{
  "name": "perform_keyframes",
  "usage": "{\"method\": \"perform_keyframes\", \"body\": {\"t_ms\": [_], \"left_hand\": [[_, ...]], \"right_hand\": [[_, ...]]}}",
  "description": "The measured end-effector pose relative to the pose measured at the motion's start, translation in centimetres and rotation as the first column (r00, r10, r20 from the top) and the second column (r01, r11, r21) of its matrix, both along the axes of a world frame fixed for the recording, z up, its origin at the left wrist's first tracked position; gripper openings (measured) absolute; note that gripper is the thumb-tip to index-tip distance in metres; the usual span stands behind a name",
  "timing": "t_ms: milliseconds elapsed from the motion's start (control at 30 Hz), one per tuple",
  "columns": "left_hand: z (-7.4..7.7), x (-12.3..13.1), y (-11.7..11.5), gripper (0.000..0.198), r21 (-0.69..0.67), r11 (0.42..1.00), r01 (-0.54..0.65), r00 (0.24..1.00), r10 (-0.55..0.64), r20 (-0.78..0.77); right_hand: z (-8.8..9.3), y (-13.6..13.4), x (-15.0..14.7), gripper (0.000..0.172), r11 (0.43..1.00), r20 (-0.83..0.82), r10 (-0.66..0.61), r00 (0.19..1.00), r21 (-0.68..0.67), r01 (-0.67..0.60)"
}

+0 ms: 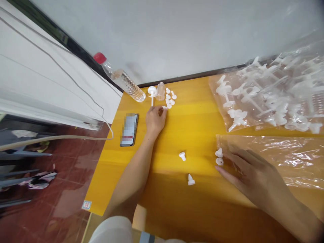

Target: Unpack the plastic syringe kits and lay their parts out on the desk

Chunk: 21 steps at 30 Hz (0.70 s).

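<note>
At the back of the yellow table, my left hand (pixel 155 120) is closed in a pinch at a small white plastic piece (pixel 164 108). Just beyond it lies a cluster of several similar white pieces (pixel 168 98). A clear ribbed small bottle (pixel 160 91) and a white pump-like part with a stem (pixel 152 91) stand beside the cluster. My right hand (pixel 249 173) is spread, thumb and fingers apart, near a white cone-shaped piece (pixel 219 153) and a round white piece (pixel 219 161). Two more white stemmed pieces, one upper (pixel 182 155) and one lower (pixel 191 180), lie between the hands.
A large clear bag (pixel 268 91) of white plastic parts fills the back right. A flat clear plastic bag (pixel 298 162) lies under my right hand. A phone (pixel 129 130) and a red-capped water bottle (pixel 126 84) are at the left. A pale cable (pixel 76 137) hangs beside the table's left edge.
</note>
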<state>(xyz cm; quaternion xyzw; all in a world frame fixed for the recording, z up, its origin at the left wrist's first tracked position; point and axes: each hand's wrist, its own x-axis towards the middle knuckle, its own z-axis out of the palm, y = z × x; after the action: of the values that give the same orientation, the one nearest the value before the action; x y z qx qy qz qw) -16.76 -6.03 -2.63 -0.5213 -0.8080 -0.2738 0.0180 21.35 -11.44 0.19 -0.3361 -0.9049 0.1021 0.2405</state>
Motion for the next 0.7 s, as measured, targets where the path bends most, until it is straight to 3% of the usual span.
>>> {"method": "perform_keyframes", "body": {"t_ms": [133,200,267,367,467,567,700], "left_hand": [[0.9,0.3,-0.1,0.028,-0.016,1.0,-0.001,1.0,0.001,0.0],[2.1,1.7,-2.5,0.034,0.012,1.0,0.025,0.999,-0.026,0.025],[3.6,3.7,-6.3,0.037,-0.001,0.991,0.135,0.984,-0.134,0.113],[5.3,6.7,-12.5,0.039,-0.137,0.878,0.459,0.851,-0.39,0.353],[5.1,8.3,-16.0,0.035,-0.163,0.758,0.631,0.753,-0.549,0.362],[3.8,7.9,-15.9,0.02,-0.114,0.783,0.612,0.774,-0.563,0.289],[2.5,5.1,-11.9,0.017,-0.056,0.907,0.418,0.895,-0.4,0.199]], "right_hand": [[-0.3,0.0,0.1,0.017,0.998,0.01,-0.001,1.0,-0.067,0.002],[-0.5,0.0,0.2,0.014,0.995,0.008,0.001,1.0,-0.104,0.0],[-0.4,0.0,0.3,0.011,0.993,0.004,0.002,1.0,-0.121,-0.001],[0.2,0.0,0.2,0.014,0.995,0.017,0.003,1.0,-0.102,-0.001],[1.1,-0.2,-0.7,0.027,0.998,0.048,0.036,0.998,-0.047,-0.034],[1.3,-0.3,-2.2,0.026,0.996,0.145,0.069,0.987,0.04,-0.076],[1.4,0.8,-5.1,0.018,0.988,0.244,0.13,0.961,0.054,-0.147]]}}
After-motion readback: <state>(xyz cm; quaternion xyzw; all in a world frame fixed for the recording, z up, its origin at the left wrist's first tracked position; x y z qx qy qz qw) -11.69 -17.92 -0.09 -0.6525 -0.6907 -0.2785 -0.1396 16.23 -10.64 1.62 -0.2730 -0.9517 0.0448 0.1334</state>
